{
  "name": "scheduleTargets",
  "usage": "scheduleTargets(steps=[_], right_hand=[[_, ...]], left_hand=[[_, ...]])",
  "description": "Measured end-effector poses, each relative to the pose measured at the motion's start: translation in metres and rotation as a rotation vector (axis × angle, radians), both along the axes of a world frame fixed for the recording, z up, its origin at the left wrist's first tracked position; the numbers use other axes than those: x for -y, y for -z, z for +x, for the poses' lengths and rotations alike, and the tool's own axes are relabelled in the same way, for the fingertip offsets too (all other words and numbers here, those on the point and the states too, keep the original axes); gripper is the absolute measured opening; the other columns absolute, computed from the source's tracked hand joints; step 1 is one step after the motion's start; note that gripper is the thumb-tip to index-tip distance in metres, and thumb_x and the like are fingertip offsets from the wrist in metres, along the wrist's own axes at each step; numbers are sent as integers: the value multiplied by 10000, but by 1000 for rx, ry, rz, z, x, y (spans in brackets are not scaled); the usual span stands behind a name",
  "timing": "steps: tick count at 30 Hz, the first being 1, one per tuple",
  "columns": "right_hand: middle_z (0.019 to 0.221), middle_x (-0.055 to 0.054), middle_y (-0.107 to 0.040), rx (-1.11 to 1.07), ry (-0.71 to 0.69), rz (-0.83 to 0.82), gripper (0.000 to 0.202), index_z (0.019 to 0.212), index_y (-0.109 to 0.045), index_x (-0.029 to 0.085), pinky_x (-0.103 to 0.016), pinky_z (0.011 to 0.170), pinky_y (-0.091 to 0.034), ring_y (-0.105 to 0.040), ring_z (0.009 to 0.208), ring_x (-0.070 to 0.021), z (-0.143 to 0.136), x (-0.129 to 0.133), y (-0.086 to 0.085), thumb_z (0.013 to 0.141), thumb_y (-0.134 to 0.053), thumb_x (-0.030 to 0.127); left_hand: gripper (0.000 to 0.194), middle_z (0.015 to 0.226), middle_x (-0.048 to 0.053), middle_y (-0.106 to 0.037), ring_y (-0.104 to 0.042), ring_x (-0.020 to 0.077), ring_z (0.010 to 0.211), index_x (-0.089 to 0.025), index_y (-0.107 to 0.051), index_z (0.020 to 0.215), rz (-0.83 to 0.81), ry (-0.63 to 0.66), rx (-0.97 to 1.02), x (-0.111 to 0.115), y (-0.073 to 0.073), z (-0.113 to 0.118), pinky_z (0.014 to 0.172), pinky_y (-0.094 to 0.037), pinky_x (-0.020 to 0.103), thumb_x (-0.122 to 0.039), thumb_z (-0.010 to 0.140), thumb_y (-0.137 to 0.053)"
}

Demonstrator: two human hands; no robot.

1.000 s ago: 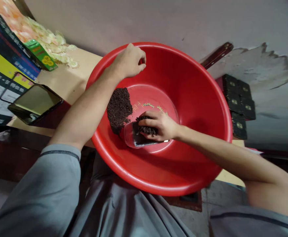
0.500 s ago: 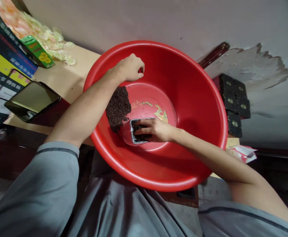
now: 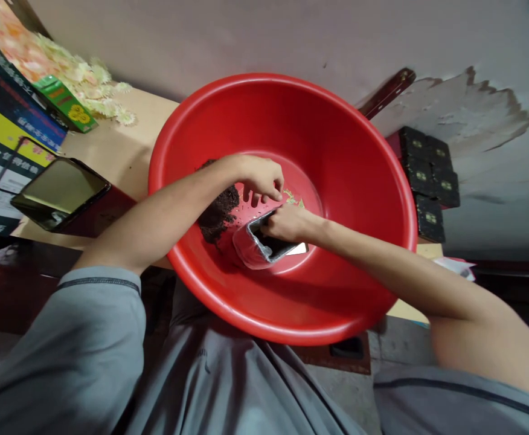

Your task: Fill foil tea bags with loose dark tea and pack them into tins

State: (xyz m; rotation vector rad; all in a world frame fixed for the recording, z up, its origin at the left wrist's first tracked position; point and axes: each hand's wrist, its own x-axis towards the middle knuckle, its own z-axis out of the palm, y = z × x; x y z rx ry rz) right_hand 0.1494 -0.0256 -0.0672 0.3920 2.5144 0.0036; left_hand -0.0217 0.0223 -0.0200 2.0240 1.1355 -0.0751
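Observation:
A big red basin holds a heap of dark, crumbly material on its left side. Beside the heap a box-like container with a clear, shiny wrap lies tilted, its mouth facing right. My right hand is at that mouth, fingers curled over the upper rim and partly hidden inside. My left hand hangs just above the container with bent fingers apart, and nothing shows in it. Loose crumbs lie on the basin floor below it.
An open tin-like box, a green packet and pale flowers are left of the basin. Several black packages are stacked at the right by the wall. A dark wooden handle leans behind the basin.
My left hand has moved down and right, toward the container. The container has turned, showing more of its opening, and my right hand has shifted from the dark material inside to the upper rim.

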Motion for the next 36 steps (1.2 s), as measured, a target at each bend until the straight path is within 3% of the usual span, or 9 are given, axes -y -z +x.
scheduleTargets(steps=[4, 7, 12, 17, 21, 24, 29, 33, 36], right_hand=[[988, -141, -818, 26, -10, -56, 353, 1087, -826, 152, -325, 672, -340, -679, 785, -213, -3, -10, -10, 1103, -594, 419], [1061, -119, -818, 9, -14, -136, 277, 1150, -808, 176, -316, 659, -314, -662, 781, -186, -6, -8, -16, 1100, -603, 355], [998, -75, -797, -115, -84, -193, 265, 1141, -777, 182, -309, 675, -327, -646, 778, -161, -1, 8, -16, 1036, -558, 74], [790, -49, -721, -415, -158, 34, 302, 1021, -757, 153, -342, 720, -381, -571, 640, -153, 20, 30, 0, 1086, -471, 82], [920, -94, -761, -533, -109, 64, 268, 1067, -773, 145, -340, 743, -426, -651, 789, -187, 30, 33, 3, 1086, -510, 99], [1019, -119, -768, -619, -16, 97, 280, 1129, -772, 145, -345, 805, -486, -683, 934, -212, 35, 23, -8, 1102, -495, 124], [1277, -131, -721, -1035, 83, 339, 318, 1383, -690, 228, -469, 1006, -513, -654, 1157, -261, 49, 5, -13, 1129, -498, 238], [1461, -135, -632, -1128, -97, 186, 515, 1587, -532, 337, -524, 1064, -511, -613, 1295, -295, 49, 14, 35, 1082, -632, 328], [1726, -281, -371, -900, 10, -69, 792, 1735, -327, 195, -592, 1186, -468, -435, 1569, -379, 27, 31, 91, 1065, -639, 481]], left_hand=[[318, 1150, 59, -817, -805, 207, 874, -248, -827, 1219, -153, 43, -20, 4, -1, 8, 773, -609, 271, -324, 981, -630], [412, 1327, 87, -776, -798, 212, 877, -243, -798, 1338, -149, 50, 18, 4, -2, 9, 748, -595, 275, -397, 1031, -571], [403, 1115, 64, -839, -778, 215, 858, -271, -838, 1312, -120, 182, 50, 4, 3, 11, 759, -572, 293, -373, 970, -651], [419, 1087, 63, -856, -757, 228, 972, -262, -873, 1244, 224, 315, 81, 11, 18, 28, 904, -533, 321, -203, 862, -711], [408, 1031, 94, -853, -747, 239, 929, -213, -898, 1151, 294, 337, 48, 14, 24, 40, 821, -513, 334, -128, 802, -705], [377, 910, 86, -836, -740, 234, 864, -183, -905, 1063, 327, 211, 70, 4, 17, 33, 793, -523, 332, -104, 758, -698], [385, 860, 53, -811, -765, 214, 865, -179, -881, 1096, 384, -236, 95, -19, 2, 5, 827, -588, 293, -66, 794, -670], [316, 839, 79, -788, -785, 212, 852, -131, -860, 1046, 314, -506, 73, -27, 4, -3, 874, -615, 308, 1, 837, -663], [259, 776, 59, -749, -798, 204, 833, -102, -838, 1006, 238, -594, 55, -31, 8, -1, 880, -627, 315, 18, 882, -645]])
